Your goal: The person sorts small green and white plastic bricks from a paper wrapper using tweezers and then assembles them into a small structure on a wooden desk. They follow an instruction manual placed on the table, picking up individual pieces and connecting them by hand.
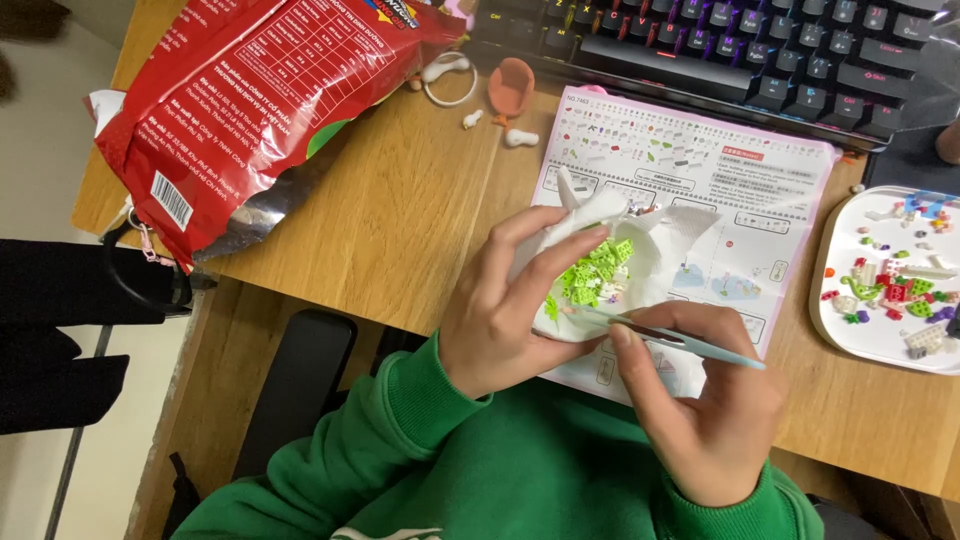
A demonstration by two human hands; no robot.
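Wooden desk [400, 210] mid-frame: left hand [500, 310] cupped a white plastic bag of lime-green bricks [600, 265]; right hand [700, 400] pinched pale-blue tweezers [680, 340].

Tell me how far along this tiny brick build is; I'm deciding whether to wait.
Early, it seems. Done: the instruction sheet lies open and loose pieces sit sorted on the white tray. In hand: the left hand holds a white bag of green bricks while the right hand picks with tweezers. Left: no assembled model is visible.

Home desk (keyboard [740, 45], snack bag [250, 100])
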